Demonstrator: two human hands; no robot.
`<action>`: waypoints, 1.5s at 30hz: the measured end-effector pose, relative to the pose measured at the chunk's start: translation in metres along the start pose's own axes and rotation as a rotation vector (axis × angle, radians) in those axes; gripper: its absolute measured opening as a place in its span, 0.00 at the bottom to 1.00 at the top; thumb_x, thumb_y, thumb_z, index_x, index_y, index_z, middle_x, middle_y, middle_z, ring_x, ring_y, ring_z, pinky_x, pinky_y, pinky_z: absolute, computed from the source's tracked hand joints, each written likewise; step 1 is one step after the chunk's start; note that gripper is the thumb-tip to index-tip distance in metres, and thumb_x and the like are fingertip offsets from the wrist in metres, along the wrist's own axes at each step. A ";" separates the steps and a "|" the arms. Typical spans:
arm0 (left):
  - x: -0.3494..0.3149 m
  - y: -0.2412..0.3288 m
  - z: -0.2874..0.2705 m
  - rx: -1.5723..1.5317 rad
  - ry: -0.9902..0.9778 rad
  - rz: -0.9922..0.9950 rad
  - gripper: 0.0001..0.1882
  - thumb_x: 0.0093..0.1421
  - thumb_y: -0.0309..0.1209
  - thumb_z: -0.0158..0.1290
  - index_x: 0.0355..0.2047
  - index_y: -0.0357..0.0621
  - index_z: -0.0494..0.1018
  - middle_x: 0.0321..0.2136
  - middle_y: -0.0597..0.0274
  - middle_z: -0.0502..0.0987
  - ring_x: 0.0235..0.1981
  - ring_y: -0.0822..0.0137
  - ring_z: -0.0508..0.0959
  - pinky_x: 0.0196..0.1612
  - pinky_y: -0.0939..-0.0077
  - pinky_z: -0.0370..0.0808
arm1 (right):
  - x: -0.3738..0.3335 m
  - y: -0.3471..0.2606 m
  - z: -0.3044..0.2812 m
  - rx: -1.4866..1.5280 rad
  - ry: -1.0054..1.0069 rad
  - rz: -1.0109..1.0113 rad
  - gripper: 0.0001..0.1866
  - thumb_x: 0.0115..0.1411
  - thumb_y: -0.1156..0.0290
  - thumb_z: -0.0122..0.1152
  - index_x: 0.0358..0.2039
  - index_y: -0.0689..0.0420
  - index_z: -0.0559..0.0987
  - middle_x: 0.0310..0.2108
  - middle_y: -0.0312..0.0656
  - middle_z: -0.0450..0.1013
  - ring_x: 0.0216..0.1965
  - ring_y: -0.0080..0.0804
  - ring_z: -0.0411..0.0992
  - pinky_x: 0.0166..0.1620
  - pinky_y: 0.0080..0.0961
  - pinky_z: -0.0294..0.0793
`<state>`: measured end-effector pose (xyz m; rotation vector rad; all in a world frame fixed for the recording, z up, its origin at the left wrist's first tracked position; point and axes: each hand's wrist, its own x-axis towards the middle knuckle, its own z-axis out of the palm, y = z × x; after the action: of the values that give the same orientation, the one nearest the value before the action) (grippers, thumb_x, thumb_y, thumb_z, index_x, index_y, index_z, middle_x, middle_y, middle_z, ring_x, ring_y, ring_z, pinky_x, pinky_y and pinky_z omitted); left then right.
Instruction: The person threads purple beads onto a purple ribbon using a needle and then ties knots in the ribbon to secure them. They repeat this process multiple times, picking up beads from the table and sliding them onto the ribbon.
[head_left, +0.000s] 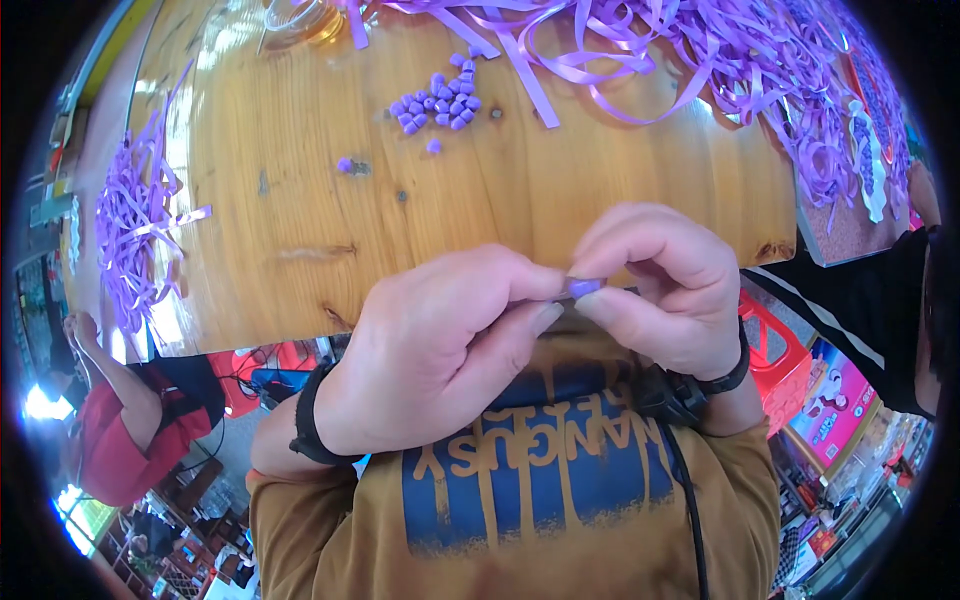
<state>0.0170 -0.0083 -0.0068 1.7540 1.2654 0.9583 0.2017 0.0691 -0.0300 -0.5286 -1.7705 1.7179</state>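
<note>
Close in front of my chest, above the table's near edge, my two hands meet at the fingertips. My right hand (665, 290) pinches a small purple bead (584, 288) between thumb and forefinger. Thumb and forefinger of my left hand (440, 345) are closed just beside the bead; what they hold there is mostly hidden. Farther off on the wooden table (560, 190) lies a loose heap of purple beads (440, 103). Two single beads rest nearer, one of them a purple bead (345, 165) to the left.
A tangle of purple ribbons (735, 60) covers the far right of the table. Another ribbon bunch (138, 230) hangs at the left edge. At the far left stands a clear amber container (305, 18). People sit on both sides; a red stool (770, 345) is at right.
</note>
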 end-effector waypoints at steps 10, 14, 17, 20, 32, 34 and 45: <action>-0.009 -0.003 -0.001 0.030 0.019 -0.037 0.14 0.52 0.16 0.48 0.41 0.36 0.72 0.26 0.59 0.74 0.24 0.73 0.73 0.28 0.82 0.69 | 0.002 -0.004 -0.002 -0.008 -0.127 0.324 0.08 0.50 0.79 0.60 0.33 0.63 0.75 0.31 0.39 0.70 0.32 0.24 0.70 0.35 0.18 0.66; -0.022 -0.011 -0.004 0.033 0.106 -0.110 0.14 0.52 0.16 0.47 0.40 0.37 0.73 0.26 0.60 0.74 0.24 0.74 0.72 0.28 0.83 0.68 | 0.019 -0.012 -0.010 -0.501 -0.103 0.281 0.13 0.51 0.75 0.60 0.39 0.62 0.74 0.38 0.43 0.70 0.38 0.30 0.70 0.40 0.23 0.67; -0.031 -0.012 -0.005 -0.054 0.096 -0.235 0.13 0.53 0.17 0.47 0.39 0.37 0.73 0.26 0.61 0.73 0.24 0.75 0.72 0.28 0.83 0.67 | 0.027 0.002 -0.014 -1.261 -0.082 -0.133 0.31 0.49 0.65 0.60 0.52 0.61 0.65 0.56 0.44 0.58 0.56 0.43 0.56 0.57 0.38 0.54; -0.036 -0.015 -0.006 -0.069 0.129 -0.239 0.13 0.53 0.17 0.47 0.40 0.37 0.73 0.25 0.63 0.72 0.23 0.76 0.71 0.27 0.84 0.66 | 0.027 0.017 -0.016 -1.323 -0.161 -0.128 0.32 0.48 0.62 0.60 0.53 0.61 0.64 0.57 0.43 0.57 0.59 0.42 0.53 0.59 0.42 0.49; -0.045 -0.026 -0.005 -0.137 0.132 -0.343 0.12 0.55 0.18 0.48 0.40 0.37 0.73 0.24 0.66 0.72 0.23 0.79 0.70 0.26 0.87 0.65 | -0.059 0.014 -0.019 -1.324 -0.073 -0.211 0.21 0.43 0.73 0.65 0.41 0.55 0.74 0.46 0.38 0.70 0.47 0.35 0.67 0.55 0.39 0.57; -0.043 -0.028 -0.004 -0.109 0.159 -0.347 0.12 0.55 0.18 0.48 0.40 0.37 0.73 0.25 0.66 0.71 0.23 0.79 0.69 0.26 0.87 0.65 | -0.063 0.023 -0.027 -1.261 0.019 -0.325 0.18 0.43 0.78 0.64 0.38 0.54 0.75 0.41 0.37 0.73 0.43 0.33 0.69 0.52 0.37 0.61; -0.030 -0.013 0.003 -0.083 0.070 -0.290 0.12 0.51 0.18 0.51 0.38 0.38 0.73 0.24 0.58 0.74 0.24 0.66 0.73 0.29 0.79 0.69 | -0.054 0.017 -0.039 -0.833 0.046 -0.357 0.10 0.49 0.78 0.60 0.34 0.54 0.75 0.31 0.38 0.73 0.38 0.36 0.72 0.51 0.40 0.63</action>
<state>0.0074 -0.0346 -0.0241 1.4359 1.4569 0.8948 0.2649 0.0638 -0.0553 -0.5281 -2.3380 0.6758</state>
